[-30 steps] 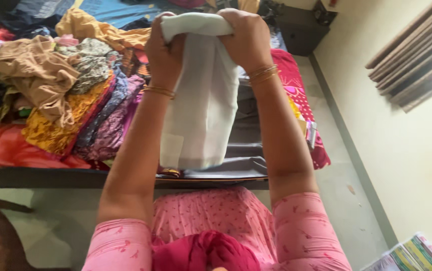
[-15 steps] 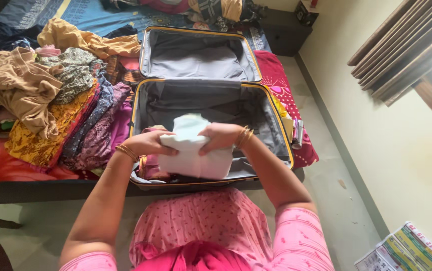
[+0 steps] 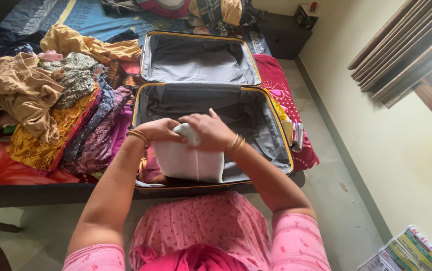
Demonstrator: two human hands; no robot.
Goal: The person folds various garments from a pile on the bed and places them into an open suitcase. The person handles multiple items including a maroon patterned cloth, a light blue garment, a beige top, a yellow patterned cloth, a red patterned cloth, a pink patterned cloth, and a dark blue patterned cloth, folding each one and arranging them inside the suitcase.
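A folded white cloth (image 3: 188, 163) lies in the near left part of an open grey suitcase (image 3: 263, 135) with a yellow rim, which rests on a bed. My left hand (image 3: 161, 129) grips the cloth's upper left edge. Beside it, my right hand (image 3: 208, 130) presses flat on the cloth's top fold, fingers spread. A pink patterned garment (image 3: 150, 168) shows under the cloth at its left. The suitcase lid (image 3: 198, 57) lies open behind, empty.
A heap of mixed clothes (image 3: 50, 95) covers the bed to the left of the suitcase. A red printed cloth (image 3: 281, 78) and small items (image 3: 296, 133) lie along its right side. Folded newspapers (image 3: 411, 251) sit on the floor at bottom right.
The white cloth was held high and hanging, then folded and brought down into the suitcase. My right hand has shifted from gripping it to pressing on top.
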